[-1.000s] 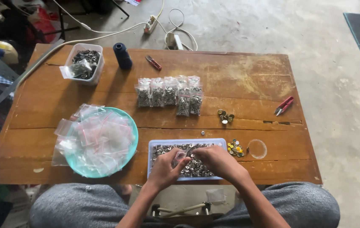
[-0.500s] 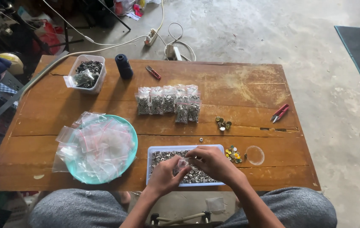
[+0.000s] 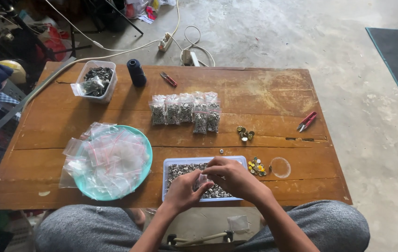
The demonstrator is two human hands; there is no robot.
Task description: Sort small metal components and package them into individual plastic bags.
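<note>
Both hands (image 3: 208,181) pinching a small clear bag (image 3: 202,179) over the tray (image 3: 175,161), lower centre: light, limp, slippery, best gripped at the rim.

Premises: an informal home workshop or garage corner. Bare, stained concrete floor (image 3: 273,37). A low, worn wooden table (image 3: 264,93) serves as the bench. At 12 o'clock, a power strip (image 3: 165,43) with loose cables lies on the floor. At 10 o'clock, clutter and bags are heaped. At 2 o'clock, a dark mat (image 3: 397,51).
</note>
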